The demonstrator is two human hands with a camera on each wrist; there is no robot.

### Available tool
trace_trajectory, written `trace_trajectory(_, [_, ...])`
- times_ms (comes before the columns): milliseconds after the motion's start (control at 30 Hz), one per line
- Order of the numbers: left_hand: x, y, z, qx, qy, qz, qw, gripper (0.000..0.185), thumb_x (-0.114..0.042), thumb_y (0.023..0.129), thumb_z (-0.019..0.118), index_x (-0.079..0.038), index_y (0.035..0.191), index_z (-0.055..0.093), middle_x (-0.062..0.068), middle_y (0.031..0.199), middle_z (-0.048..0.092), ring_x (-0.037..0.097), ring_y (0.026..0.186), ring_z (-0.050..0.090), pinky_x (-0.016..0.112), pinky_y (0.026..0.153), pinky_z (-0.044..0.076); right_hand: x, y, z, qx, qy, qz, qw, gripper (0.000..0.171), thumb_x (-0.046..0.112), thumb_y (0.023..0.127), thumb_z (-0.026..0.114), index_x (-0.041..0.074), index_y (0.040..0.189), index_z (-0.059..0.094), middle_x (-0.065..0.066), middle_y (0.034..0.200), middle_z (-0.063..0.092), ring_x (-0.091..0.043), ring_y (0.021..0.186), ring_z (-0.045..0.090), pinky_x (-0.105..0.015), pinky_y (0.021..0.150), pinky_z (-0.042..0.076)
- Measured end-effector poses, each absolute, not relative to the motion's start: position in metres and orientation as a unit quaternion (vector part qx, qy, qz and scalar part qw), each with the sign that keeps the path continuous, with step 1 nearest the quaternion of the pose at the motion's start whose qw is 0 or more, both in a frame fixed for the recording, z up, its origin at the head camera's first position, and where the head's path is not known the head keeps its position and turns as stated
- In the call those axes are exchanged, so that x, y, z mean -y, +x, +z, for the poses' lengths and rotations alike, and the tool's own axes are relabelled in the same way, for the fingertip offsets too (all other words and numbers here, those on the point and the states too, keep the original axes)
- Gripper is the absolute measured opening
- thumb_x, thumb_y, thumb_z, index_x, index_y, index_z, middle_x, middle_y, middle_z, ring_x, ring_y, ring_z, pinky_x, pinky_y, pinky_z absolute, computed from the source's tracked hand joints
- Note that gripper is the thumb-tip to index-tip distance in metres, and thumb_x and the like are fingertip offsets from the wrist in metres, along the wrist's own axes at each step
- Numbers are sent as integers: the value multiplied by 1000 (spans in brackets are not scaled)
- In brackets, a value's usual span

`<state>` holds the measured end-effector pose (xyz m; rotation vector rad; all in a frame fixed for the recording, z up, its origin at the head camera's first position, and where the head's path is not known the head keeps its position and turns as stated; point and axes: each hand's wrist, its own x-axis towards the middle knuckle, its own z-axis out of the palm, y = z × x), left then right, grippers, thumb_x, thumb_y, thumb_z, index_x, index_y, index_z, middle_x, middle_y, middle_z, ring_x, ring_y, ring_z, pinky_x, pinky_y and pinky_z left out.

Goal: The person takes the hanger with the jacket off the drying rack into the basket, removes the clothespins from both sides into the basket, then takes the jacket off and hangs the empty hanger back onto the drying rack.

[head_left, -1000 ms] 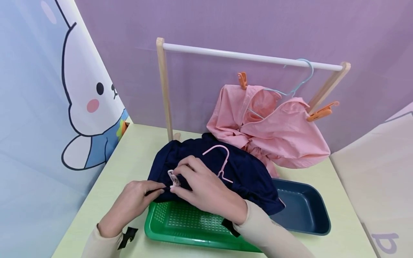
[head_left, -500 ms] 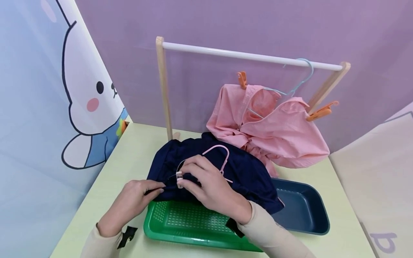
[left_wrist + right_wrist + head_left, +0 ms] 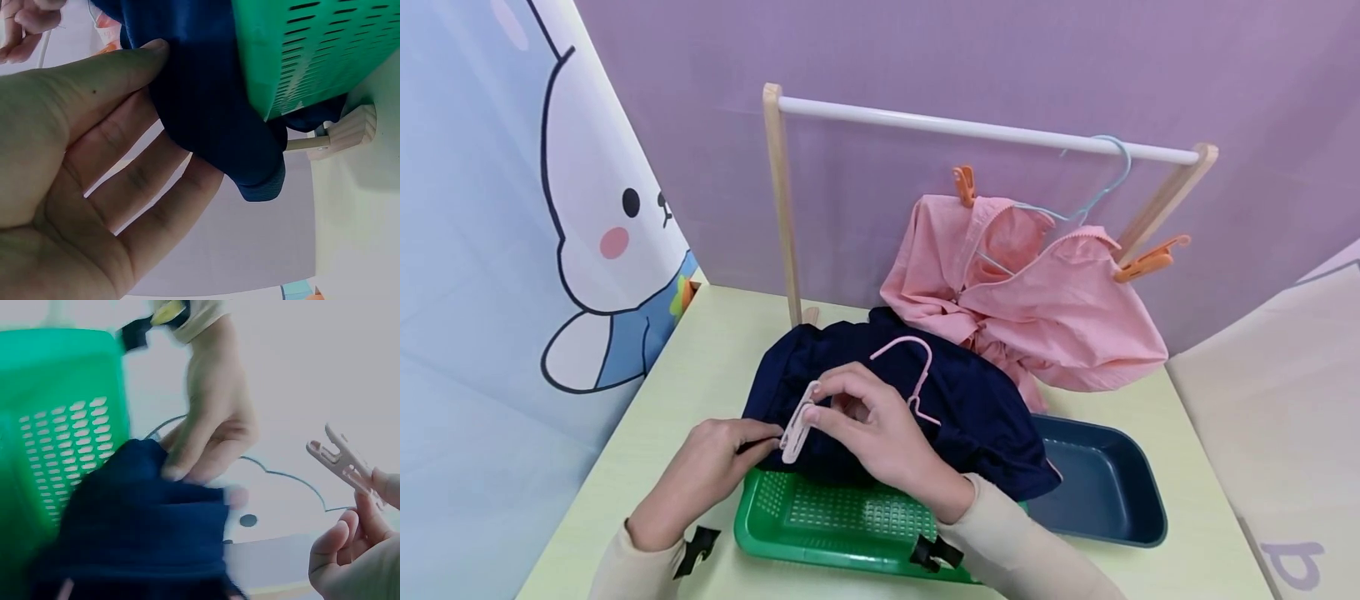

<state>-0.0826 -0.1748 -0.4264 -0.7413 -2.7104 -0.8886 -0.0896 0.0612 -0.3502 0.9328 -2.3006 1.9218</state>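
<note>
A navy garment [image 3: 925,400] lies bunched over the green basket [image 3: 835,521], with a pink wire hanger [image 3: 913,375] on top of it. My left hand [image 3: 715,467] pinches the garment's left edge [image 3: 206,106] between thumb and fingers. My right hand [image 3: 868,429] pinches a pale pink clothespin [image 3: 796,425] just above that edge; the pin [image 3: 344,465] hangs clear of the cloth [image 3: 144,512] in the right wrist view.
A wooden rack with a white rail [image 3: 985,132] stands behind. On it a pink shirt [image 3: 1037,300] hangs from a light blue hanger [image 3: 1093,187] with orange pegs [image 3: 1146,260]. A dark blue tray [image 3: 1101,487] lies right of the basket. Panels close both sides.
My right hand has lifted the clothespin off the garment's edge and tilted it, drawing back slightly. The left hand has kept its pinch on the cloth.
</note>
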Motion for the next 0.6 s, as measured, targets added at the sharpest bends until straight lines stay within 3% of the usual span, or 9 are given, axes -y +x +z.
trace_trajectory(133, [175, -83, -428, 916, -251, -298, 98, 19, -6, 83, 81, -14, 100, 80, -5, 94, 75, 10, 85, 71, 32, 71, 57, -69, -85, -341, 735, 303, 607, 5, 16, 10, 93, 73, 11, 109, 70, 0, 116, 59, -16, 81, 55, -25, 67, 49])
trace_trajectory(400, [176, -83, -426, 914, -251, -305, 93, 19, -7, 84, 80, -17, 101, 80, -7, 95, 75, 11, 86, 72, 34, 73, 58, -103, -81, -328, 770, 354, 521, 100, 26, 10, 89, 77, 14, 113, 69, 1, 115, 60, -14, 78, 54, -27, 62, 47])
trace_trajectory(600, [177, -84, -425, 913, -252, -309, 90, 19, -8, 86, 79, -18, 102, 80, -8, 96, 75, 11, 87, 71, 33, 74, 58, -143, -80, -326, 795, 343, 479, 146, 34, 9, 85, 81, 14, 116, 70, 0, 114, 61, -16, 80, 55, -27, 65, 45])
